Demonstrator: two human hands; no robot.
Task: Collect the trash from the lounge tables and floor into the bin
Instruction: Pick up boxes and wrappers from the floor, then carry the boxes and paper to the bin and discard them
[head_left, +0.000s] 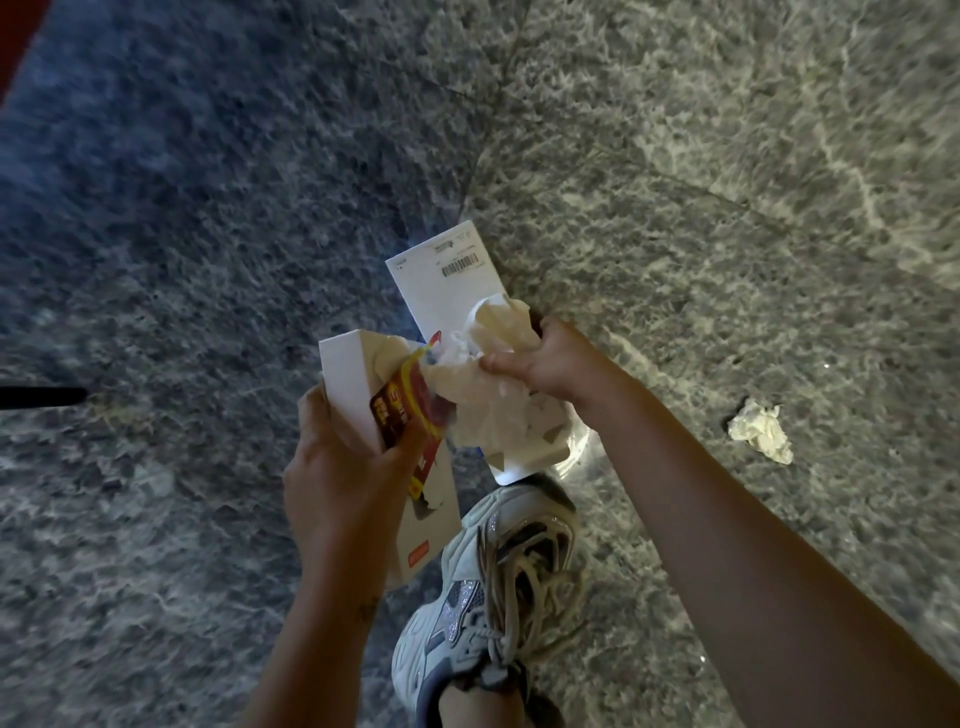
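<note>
My left hand grips a white cardboard box together with a red and yellow snack wrapper. My right hand clutches a wad of crumpled tissue and holds it against a flat white box with a barcode label. More crumpled paper and a white carton piece hang below the right hand. On the stone floor to the right lies a loose crumpled tissue, apart from both hands. No bin is in view.
Grey marbled stone floor fills the view. My sneaker stands just below the hands. A dark thin object pokes in at the left edge. A red strip shows at the top left corner.
</note>
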